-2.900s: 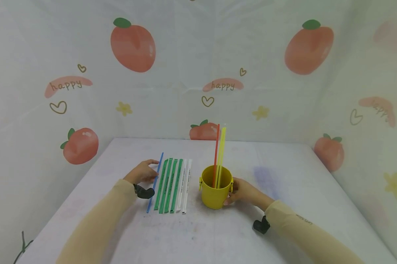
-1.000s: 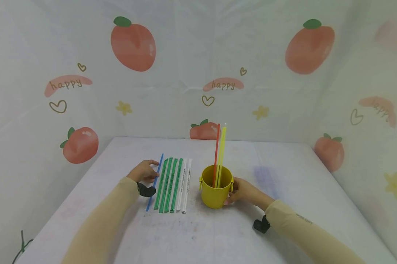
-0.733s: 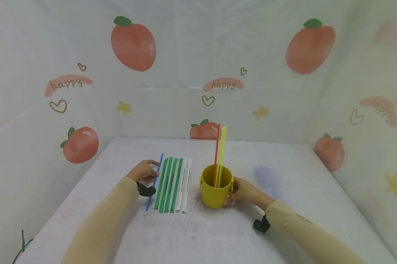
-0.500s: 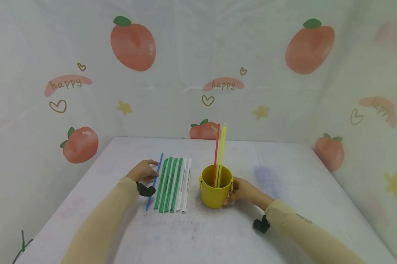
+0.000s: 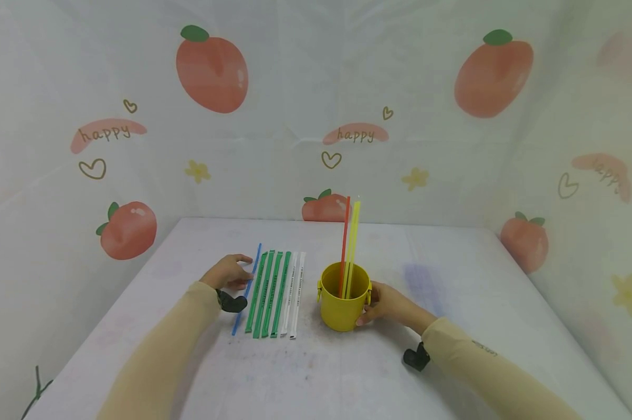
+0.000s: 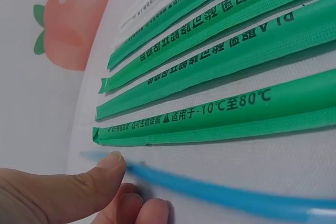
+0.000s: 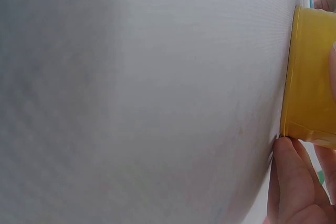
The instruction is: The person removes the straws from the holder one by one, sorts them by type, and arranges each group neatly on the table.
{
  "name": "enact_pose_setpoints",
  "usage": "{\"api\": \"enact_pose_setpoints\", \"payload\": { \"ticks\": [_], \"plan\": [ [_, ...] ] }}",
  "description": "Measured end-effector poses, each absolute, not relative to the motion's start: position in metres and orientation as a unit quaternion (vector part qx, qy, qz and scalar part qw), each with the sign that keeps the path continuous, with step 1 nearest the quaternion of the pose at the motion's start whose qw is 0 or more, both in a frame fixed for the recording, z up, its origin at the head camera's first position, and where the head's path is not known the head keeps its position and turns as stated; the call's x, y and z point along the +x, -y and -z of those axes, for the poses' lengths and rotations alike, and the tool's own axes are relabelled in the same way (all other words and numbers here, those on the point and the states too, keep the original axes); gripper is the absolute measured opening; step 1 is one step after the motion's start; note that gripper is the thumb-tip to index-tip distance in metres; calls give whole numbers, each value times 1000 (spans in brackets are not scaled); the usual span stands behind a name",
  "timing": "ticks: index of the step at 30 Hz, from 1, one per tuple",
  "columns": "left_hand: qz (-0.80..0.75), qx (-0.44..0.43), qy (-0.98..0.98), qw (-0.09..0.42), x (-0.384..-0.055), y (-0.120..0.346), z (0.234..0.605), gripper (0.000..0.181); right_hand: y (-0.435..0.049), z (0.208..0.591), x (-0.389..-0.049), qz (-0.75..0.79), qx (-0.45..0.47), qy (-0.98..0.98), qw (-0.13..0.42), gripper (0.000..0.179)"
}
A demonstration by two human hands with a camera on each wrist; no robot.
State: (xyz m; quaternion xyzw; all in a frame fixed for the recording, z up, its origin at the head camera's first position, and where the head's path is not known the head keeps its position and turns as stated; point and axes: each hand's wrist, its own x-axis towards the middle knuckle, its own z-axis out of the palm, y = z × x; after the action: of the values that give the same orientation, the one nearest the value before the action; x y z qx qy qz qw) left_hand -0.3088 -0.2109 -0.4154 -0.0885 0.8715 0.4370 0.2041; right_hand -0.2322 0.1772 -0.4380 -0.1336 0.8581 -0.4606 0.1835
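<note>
My left hand point(image 5: 228, 273) pinches a thin blue straw point(image 5: 235, 324) at the left end of a row of wrapped straws. Close up in the left wrist view, the thumb lies over the blue straw point(image 6: 210, 187) with curled fingers below it. Beside it lie several green-wrapped straws point(image 5: 256, 294), then two white-wrapped straws point(image 5: 297, 303). My right hand point(image 5: 386, 303) grips the right side of a small yellow bucket point(image 5: 339, 315), which stands upright. The right wrist view has fingers at the base of the bucket point(image 7: 312, 77). One red straw point(image 5: 345, 227) and yellow straws point(image 5: 354, 233) stand in it.
A white cloth-covered table point(image 5: 316, 385) lies under everything. Behind and at the sides hangs a white curtain point(image 5: 295, 76) printed with fruit and "happy" lettering. A dark green cord point(image 5: 37, 385) shows at the lower left edge.
Over the last seconds my left forearm has shifted slightly right. The blue straw's far end has tipped a little right in the last half second. My right hand and the bucket have stayed put.
</note>
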Motion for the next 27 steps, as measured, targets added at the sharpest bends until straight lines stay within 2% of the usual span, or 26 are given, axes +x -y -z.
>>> {"api": "enact_pose_setpoints", "payload": {
  "ticks": [27],
  "plan": [
    [-424,-97,-879,195,-311,208,416,58,-177,438,-233,463,-140,-855,187,66]
  ]
}}
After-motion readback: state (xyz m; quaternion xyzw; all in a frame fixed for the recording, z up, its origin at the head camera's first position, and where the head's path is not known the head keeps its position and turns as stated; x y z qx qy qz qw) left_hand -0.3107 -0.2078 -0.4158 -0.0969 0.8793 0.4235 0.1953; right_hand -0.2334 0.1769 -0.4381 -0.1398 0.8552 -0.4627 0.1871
